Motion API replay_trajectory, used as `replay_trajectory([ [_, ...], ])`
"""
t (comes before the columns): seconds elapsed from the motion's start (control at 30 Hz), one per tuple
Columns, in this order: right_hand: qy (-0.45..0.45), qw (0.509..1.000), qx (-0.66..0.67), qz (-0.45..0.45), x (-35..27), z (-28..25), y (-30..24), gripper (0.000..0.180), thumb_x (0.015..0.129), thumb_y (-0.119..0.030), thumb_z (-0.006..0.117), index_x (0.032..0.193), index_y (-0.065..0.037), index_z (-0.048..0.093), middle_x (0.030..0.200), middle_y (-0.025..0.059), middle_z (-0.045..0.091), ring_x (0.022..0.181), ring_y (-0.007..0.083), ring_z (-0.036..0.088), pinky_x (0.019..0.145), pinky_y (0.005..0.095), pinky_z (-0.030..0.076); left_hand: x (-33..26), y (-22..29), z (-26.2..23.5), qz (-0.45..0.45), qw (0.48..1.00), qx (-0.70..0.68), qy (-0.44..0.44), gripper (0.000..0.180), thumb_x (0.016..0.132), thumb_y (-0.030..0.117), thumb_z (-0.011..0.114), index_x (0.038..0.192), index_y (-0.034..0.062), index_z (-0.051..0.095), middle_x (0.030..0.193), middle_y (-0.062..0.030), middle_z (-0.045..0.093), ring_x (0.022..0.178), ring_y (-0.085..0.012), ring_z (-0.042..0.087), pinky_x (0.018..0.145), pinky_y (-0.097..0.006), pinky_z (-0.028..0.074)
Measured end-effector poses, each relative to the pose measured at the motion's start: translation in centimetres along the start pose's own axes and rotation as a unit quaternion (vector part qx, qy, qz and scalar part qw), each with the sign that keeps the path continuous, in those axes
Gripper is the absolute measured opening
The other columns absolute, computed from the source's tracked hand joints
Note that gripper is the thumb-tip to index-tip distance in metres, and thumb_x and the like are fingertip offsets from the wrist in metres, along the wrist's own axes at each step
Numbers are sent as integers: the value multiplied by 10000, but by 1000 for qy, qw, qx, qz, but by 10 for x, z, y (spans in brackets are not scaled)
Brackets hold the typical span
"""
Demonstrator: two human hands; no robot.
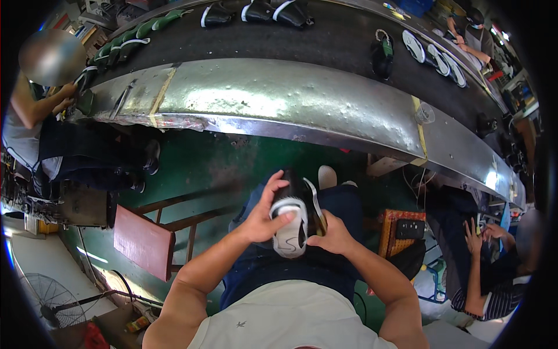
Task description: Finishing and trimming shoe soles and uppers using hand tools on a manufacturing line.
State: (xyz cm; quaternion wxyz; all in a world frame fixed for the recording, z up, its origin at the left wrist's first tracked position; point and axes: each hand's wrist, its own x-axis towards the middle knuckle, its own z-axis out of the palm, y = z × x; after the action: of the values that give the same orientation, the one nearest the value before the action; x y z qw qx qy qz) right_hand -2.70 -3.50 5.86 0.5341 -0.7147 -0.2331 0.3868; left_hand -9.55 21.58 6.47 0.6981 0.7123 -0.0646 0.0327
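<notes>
Over my lap I hold a half-made shoe (pixel 289 237), a dark upper with a pale heel end turned toward me and a dark curved line on it. My left hand (pixel 263 214) wraps its left side, thumb lying across the pale part and fingers reaching along the dark upper. On the other side my right hand (pixel 332 234) is closed on the shoe's edge, with the thumb near the heel. A thin white strip (pixel 312 195) curves along the shoe's right side, just above my right hand.
A dark conveyor belt (pixel 337 49) with a dented metal edge (pixel 261 96) runs across ahead, carrying black shoes (pixel 293 13), green ones (pixel 131 38) and pale soles (pixel 414 46). Co-workers sit at left and right. A brown stool (pixel 144 241) stands left, a fan (pixel 52 299) lower left.
</notes>
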Motion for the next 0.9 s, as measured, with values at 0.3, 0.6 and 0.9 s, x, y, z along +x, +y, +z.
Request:
replay_trajectory([
  [0.3, 49, 993, -106, -9, 0, -17, -20, 521, 887, -369, 766, 1172, 22, 572, 918, 190, 697, 849, 313, 716, 772, 393, 554, 9, 1, 19, -38, 993, 70, -86, 789, 941, 224, 730, 1575, 150, 265, 1649, -251, 29, 1536, -363, 170, 1206, -435, 251],
  [0.6, 76, 993, -91, -25, -7, -18, 6, 298, 994, -274, 637, 1074, 8, 583, 796, 86, 668, 694, 149, 656, 669, 353, 530, 10, -23, 17, -81, 994, 38, -60, 582, 1030, 274, 592, 1534, 143, 332, 1669, -226, 47, 1540, -354, 177, 1214, -431, 230],
  [0.9, -68, 992, 38, 96, -33, -18, -32, 307, 1025, -235, 583, 1210, 9, 599, 966, 70, 707, 850, 141, 670, 758, 322, 537, 12, -31, 7, -102, 992, 68, -35, 543, 1069, 331, 488, 1529, 83, 338, 1655, -217, 184, 1545, -359, 190, 1231, -425, 201],
])
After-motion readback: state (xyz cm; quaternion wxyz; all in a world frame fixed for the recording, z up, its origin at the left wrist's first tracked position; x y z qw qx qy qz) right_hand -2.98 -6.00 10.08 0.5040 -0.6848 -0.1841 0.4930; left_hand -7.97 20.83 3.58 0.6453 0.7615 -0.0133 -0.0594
